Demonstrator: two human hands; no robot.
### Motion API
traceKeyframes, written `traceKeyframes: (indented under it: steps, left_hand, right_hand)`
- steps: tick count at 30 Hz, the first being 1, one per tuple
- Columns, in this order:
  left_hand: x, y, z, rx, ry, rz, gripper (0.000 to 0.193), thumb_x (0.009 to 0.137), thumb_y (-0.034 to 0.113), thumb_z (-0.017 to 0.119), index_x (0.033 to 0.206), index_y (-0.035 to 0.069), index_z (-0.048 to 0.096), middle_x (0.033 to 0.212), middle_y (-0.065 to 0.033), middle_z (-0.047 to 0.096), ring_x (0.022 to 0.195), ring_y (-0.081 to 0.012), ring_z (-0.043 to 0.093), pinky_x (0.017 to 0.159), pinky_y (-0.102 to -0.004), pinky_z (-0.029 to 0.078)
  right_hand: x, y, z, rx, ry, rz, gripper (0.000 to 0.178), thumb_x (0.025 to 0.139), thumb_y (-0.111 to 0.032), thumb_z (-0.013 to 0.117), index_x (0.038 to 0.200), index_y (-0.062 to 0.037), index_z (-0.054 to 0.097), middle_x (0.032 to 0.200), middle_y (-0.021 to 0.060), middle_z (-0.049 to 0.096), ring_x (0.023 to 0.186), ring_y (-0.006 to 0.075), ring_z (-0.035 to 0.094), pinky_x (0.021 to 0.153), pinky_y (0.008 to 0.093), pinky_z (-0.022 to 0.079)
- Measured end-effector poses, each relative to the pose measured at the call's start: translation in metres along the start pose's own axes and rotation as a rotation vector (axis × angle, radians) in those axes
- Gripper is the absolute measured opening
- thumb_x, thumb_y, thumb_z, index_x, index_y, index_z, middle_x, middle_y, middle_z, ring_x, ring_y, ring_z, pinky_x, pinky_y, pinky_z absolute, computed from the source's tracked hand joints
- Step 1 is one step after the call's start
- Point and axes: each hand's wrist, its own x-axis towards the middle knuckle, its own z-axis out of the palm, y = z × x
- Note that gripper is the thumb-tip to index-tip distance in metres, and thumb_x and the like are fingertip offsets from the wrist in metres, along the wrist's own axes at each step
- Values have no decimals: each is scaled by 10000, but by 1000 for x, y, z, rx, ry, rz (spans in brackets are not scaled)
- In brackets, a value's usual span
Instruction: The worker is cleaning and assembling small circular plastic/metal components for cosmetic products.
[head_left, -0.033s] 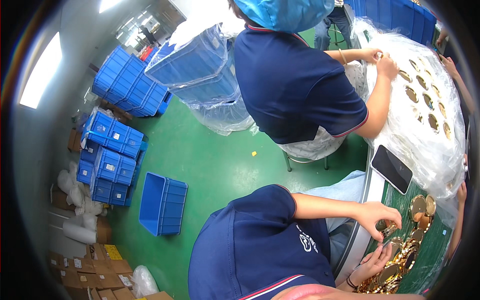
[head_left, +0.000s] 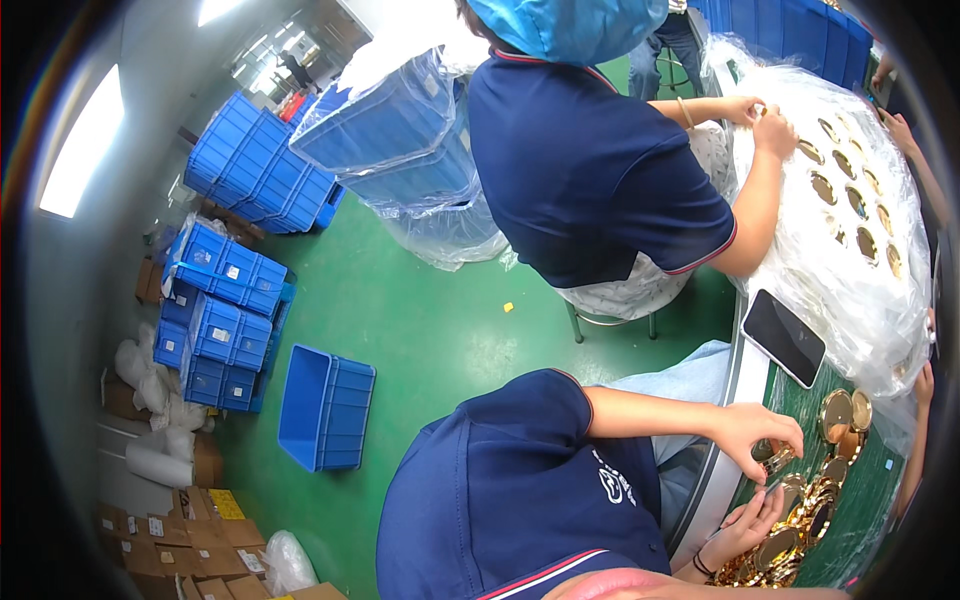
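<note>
- Your left hand [head_left: 757, 438] pinches a gold piece [head_left: 777, 461] over the table [head_left: 862, 492], grip nearly closed.
- Your right hand [head_left: 745, 527] curls beside it; its hold can't be told.
- Gold pile [head_left: 800, 540] nearby.

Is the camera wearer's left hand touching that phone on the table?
Apart. The head view shows a strip of green tabletop between the left hand and the phone.
</note>
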Motion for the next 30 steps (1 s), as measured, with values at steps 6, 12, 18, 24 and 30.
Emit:
traceKeyframes:
  steps: [6,12,18,24,30]
  left_hand:
    - [0,-1,0,22,-1,22,604,663,297,790,1201,158,554,1246,-53,548,954,-213,668,774,-338,530]
    - [0,-2,0,24,-12,9,608,671,316,794,1204,156,550,1248,-54,544,957,-214,663,782,-341,526]
    - [0,-2,1,22,-9,9,608,673,321,795,1204,154,551,1239,-53,547,948,-215,662,779,-341,525]
    - [0,-3,1,34,-1,16,604,673,326,795,1199,153,554,1231,-51,552,943,-216,663,769,-340,526]
    - [0,-4,1,39,12,34,601,669,330,792,1195,154,558,1227,-51,554,942,-217,661,765,-338,527]
  right_hand:
    - [0,-2,0,-15,6,-10,392,1008,-132,486,1376,-6,438,1152,153,617,489,2,333,417,153,258]
    - [2,-4,-1,41,32,8,406,1004,-153,500,1376,-4,436,1076,124,612,488,7,335,408,162,252]
    - [2,-1,-2,71,20,-13,407,1003,-159,499,1374,-3,434,1084,123,608,495,14,344,414,161,255]
    - [0,-6,-1,33,15,10,398,1002,-150,496,1366,1,441,1115,139,612,498,15,346,419,159,261]
    - [0,-6,0,20,13,7,398,1002,-147,492,1362,16,443,1124,154,623,495,18,358,416,162,266]
